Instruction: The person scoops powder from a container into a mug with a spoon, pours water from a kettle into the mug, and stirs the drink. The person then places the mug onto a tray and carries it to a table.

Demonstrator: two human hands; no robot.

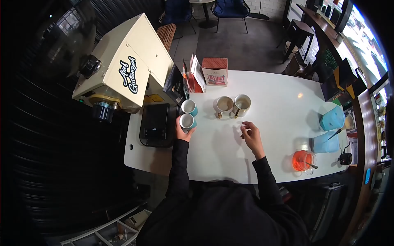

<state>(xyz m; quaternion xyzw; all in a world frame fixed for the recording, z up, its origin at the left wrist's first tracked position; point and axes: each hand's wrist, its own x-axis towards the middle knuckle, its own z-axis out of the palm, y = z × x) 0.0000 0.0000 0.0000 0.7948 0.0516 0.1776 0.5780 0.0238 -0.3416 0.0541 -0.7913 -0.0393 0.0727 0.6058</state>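
Grip of left hand point(182, 134) wrapped nearer teal cup point(187, 121) — probably steadying it beside second cup point(189, 107) — while right hand point(252, 138) hung empty, loosely curled.

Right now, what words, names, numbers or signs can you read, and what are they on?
"Gustiansyah", most likely, in black script on the cream, boxy machine; the word above it is unclear.
Big lettering on the red-and-white cardboard box: too blurred.
Small white marks on the flat, black, rectangular device: too small.
The yellow label on the machine: too small.
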